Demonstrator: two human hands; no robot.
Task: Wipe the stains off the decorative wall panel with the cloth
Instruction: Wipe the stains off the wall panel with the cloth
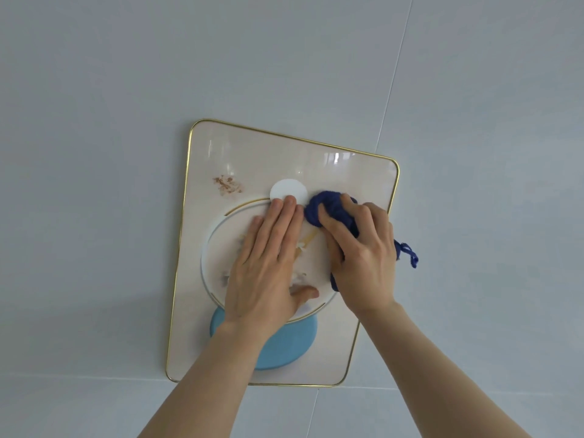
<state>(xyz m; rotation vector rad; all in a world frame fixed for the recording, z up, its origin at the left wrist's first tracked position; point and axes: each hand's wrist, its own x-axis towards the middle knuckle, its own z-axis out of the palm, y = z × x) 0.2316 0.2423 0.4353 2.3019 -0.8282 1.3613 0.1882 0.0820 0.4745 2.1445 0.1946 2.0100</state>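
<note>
Stain (228, 185) we find far left on panel (354, 175), left hand (268, 263) flat, fingers spread, right hand (363, 257) clutching bunched cloth (319, 208).

Path to stain (228, 185): your left hand (268, 263) lies between it and the cloth (328, 213).
Upper panel (252, 153): bare, passable.

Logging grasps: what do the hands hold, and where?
Right hand grips the bunched blue cloth around its middle. Left hand lies flat on the panel, holding nothing.
</note>
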